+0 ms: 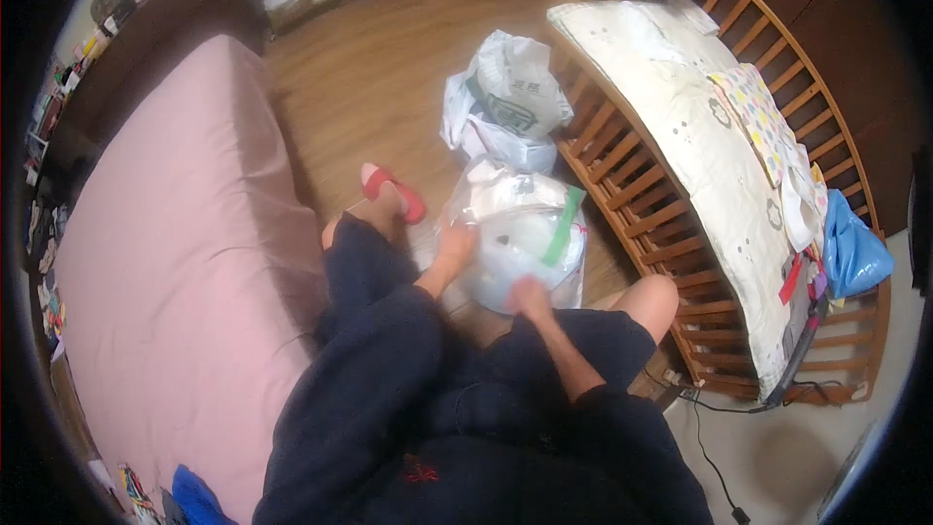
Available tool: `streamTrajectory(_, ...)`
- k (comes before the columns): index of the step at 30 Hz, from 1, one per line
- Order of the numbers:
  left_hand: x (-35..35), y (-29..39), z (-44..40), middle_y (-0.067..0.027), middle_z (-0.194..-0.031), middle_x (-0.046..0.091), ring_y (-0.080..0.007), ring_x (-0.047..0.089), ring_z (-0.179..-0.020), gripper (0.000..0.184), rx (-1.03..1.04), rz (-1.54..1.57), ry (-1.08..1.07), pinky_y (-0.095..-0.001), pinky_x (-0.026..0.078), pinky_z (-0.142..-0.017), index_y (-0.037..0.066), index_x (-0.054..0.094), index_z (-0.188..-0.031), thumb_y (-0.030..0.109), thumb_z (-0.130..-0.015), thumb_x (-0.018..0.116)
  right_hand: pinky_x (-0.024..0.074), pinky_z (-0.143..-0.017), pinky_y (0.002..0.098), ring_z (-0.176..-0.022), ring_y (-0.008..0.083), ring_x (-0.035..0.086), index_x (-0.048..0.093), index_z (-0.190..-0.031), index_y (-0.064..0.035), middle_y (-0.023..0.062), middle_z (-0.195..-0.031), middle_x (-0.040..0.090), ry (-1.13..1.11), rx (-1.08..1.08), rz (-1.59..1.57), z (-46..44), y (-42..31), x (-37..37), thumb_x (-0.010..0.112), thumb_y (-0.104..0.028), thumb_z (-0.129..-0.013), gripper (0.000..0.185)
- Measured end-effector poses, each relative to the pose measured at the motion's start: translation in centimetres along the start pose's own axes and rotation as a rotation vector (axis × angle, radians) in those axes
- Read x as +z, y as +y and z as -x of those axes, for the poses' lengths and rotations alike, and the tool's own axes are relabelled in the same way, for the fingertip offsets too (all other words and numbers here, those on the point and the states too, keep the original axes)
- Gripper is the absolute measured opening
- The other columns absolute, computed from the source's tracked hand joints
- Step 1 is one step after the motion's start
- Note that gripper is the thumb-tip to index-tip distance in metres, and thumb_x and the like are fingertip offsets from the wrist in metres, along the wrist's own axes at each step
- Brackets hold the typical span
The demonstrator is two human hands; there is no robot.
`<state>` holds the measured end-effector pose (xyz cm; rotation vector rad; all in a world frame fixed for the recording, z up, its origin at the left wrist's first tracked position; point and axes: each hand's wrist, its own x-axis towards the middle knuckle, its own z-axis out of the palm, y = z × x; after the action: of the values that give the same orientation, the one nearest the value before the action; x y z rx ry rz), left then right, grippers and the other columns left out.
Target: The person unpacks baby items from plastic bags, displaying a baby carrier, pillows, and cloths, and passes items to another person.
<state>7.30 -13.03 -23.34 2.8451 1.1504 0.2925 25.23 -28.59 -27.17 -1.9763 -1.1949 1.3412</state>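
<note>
The bag (525, 233) sits ahead at twelve o'clock, the left hand (456, 247) holding its edge at nine, the right hand (530, 298) blurred at six, fingers impossible to tell.
</note>
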Motion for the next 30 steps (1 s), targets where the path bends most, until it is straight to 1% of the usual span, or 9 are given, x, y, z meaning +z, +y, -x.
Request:
streamTrajectory(2,0.9,1.2,1.4,-0.0188,-0.084,0.066,-0.0354,0.066,-0.086,0.021,-0.064,0.118,-0.468,-0.0467,0.045,-0.09,0.007,0.064,-0.098,0.013,-0.08,0.054,0.0481,-0.081,0.0383,-0.094,0.0334,0.061,0.055,-0.113,0.0007,0.0215,-0.102,0.063,0.708,-0.086,0.063,-3.0,-0.8,-2.2,0.07,-0.028,-0.076,0.049)
streamTrajectory(6,4.3,5.3,8.3,-0.0207,-0.089,0.066,-0.0376,0.064,-0.084,0.022,0.099,0.376,-0.652,-0.0467,0.052,-0.073,0.006,0.066,-0.096,0.013,-0.08,0.053,0.0467,-0.087,0.0394,-0.104,0.0379,0.057,0.039,-0.131,0.0024,0.0243,-0.115,0.059,0.921,0.074,0.446,-8.6,1.1,-6.8,0.077,-0.035,-0.069,0.082)
streamTrajectory(8,5.0,7.0,11.1,-0.0209,-0.093,0.065,-0.0382,0.063,-0.09,0.024,0.186,0.511,-0.7,-0.0451,0.05,-0.077,0.006,0.064,-0.1,0.011,-0.079,0.054,0.0413,-0.096,0.041,-0.113,0.0391,0.052,0.051,-0.121,0.0022,0.0211,-0.125,0.053,0.659,0.415,0.006,-11.8,3.9,-7.9,0.077,-0.038,-0.069,0.071)
streamTrajectory(11,0.0,8.2,10.2,-0.0229,-0.1,0.063,-0.0386,0.06,-0.097,0.029,0.116,0.548,-0.894,-0.0457,0.047,-0.083,0.004,0.058,-0.107,0.018,-0.082,0.059,0.0408,-0.099,0.0397,-0.116,0.0385,0.052,0.06,-0.113,-0.0005,0.019,-0.123,0.057,0.37,0.474,0.419,-11.3,2.3,-11.0,0.074,-0.043,-0.07,0.062)
streamTrajectory(15,-2.9,5.8,7.6,-0.0271,-0.115,0.053,-0.0421,0.051,-0.108,0.054,-0.138,0.59,-0.394,-0.0458,0.039,-0.096,-0.004,0.052,-0.117,0.034,-0.082,0.066,0.0475,-0.081,0.0323,-0.088,0.019,0.063,0.066,-0.103,-0.0007,0.0078,-0.094,0.067,0.301,0.062,-0.185,-11.5,-0.8,-14.7,0.062,-0.03,-0.087,0.034)
streamTrajectory(18,3.4,0.8,5.3,-0.0229,-0.114,0.055,-0.0307,0.055,-0.107,0.061,-0.815,1.098,0.123,-0.0425,0.047,-0.088,-0.005,0.044,-0.125,0.038,-0.086,0.064,0.0462,-0.074,0.0273,-0.079,0.0122,0.058,0.066,-0.099,-0.0032,0.0035,-0.09,0.064,0.189,-0.29,-0.229,-8.8,-9.6,-18.3,0.058,-0.027,-0.092,0.026)
streamTrajectory(23,-6.2,-0.5,-0.3,-0.0211,-0.138,0.038,-0.0303,0.044,-0.122,0.064,-1.157,2.136,-0.234,-0.056,0.045,-0.089,0.0,0.037,-0.134,0.047,-0.092,0.052,0.05,-0.068,0.0216,-0.076,0.0103,0.061,0.057,-0.114,-0.0003,0.003,-0.09,0.063,-0.161,-0.414,-0.759,1.9,-23.2,-22.6,0.055,-0.023,-0.092,0.031)
streamTrajectory(27,-8.8,2.8,-1.5,-0.0181,-0.133,0.046,-0.027,0.051,-0.115,0.065,-0.448,2.576,-0.239,-0.0481,0.049,-0.086,-0.003,0.039,-0.133,0.041,-0.09,0.06,0.0502,-0.087,0.0329,-0.096,0.0187,0.062,0.047,-0.129,0.001,0.0103,-0.111,0.062,-0.127,-0.593,-0.96,4.9,-23.5,-25.7,0.05,-0.026,-0.094,0.044)
streamTrajectory(30,-15.2,3.1,-2.1,-0.0079,-0.093,0.068,-0.0135,0.063,-0.081,0.025,-0.425,1.543,0.013,-0.0266,0.05,-0.073,-0.003,0.067,-0.102,0.017,-0.086,0.068,0.0437,-0.097,0.0374,-0.104,0.024,0.058,0.047,-0.129,0.0016,0.0141,-0.117,0.06,-0.208,-0.632,-1.242,6.3,-24.4,-27.6,0.045,-0.027,-0.096,0.043)
